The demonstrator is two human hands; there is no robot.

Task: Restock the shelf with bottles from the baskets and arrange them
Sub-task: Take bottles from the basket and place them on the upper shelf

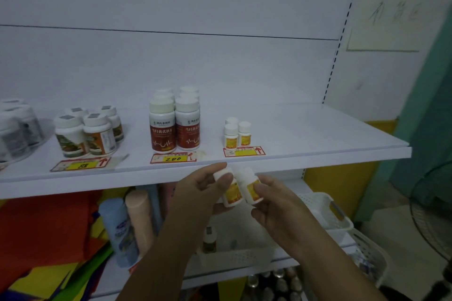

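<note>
My left hand (195,193) grips a small white bottle with a yellow label (231,194), just below the front edge of the white shelf (318,144). My right hand (276,203) holds a second, matching small bottle (249,186) right beside it; the two bottles touch. On the shelf above stand three of the same small yellow-label bottles (237,133) behind a red price tag (244,151). A white basket (325,212) sits on the lower shelf under my hands, with a small brown bottle (209,239) in it.
Tall red-label bottles (175,124) stand mid-shelf, squat green-and-orange bottles (85,132) to their left, grey bottles (17,127) at the far left. The lower shelf holds a blue tube (119,227), a beige tube and coloured bags. A second basket (369,256) and a fan are at the right.
</note>
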